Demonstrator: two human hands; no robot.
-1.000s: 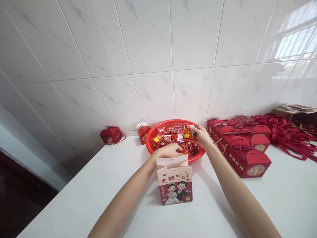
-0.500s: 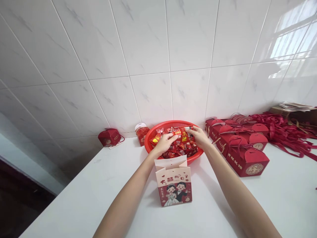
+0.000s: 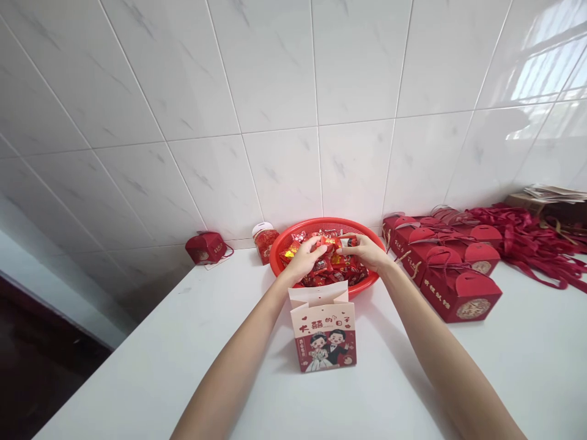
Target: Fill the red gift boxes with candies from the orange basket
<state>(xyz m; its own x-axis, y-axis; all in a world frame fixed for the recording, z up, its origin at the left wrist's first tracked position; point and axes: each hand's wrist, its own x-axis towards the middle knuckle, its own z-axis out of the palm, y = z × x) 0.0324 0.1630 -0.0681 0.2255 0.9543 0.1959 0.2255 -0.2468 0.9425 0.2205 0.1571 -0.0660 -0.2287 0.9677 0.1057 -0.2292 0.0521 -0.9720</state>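
My left hand (image 3: 305, 260) is over a red plastic basket (image 3: 279, 269), its thumb and fingers closed on a red wrapped candy (image 3: 328, 242) with gold print. Across from it, my right hand (image 3: 367, 252) reaches in from the right. Its thumb and finger bend around a small wrapped candy (image 3: 352, 242) with dark and white marks, partly hidden. Red and gold wrapped candies (image 3: 330, 278) fill the basket below both hands. In front of the basket stands an open paper gift box (image 3: 324, 342), upright, printed with a cartoon bride and groom; its inside bottom is hidden.
Several red gift boxes (image 3: 463, 296) with cord handles stand at the right. Behind them lie a heap of red ribbons (image 3: 527, 244) and a stack of papers (image 3: 557, 194). A small red box (image 3: 205, 249) and a clear-fronted red pack (image 3: 266, 242) stand by the tiled wall (image 3: 279, 177).
My right hand has lowered slightly into the basket, and its fingers have come nearer the left hand. The left hand lifts a red candy between its fingertips. The view has shifted a little.
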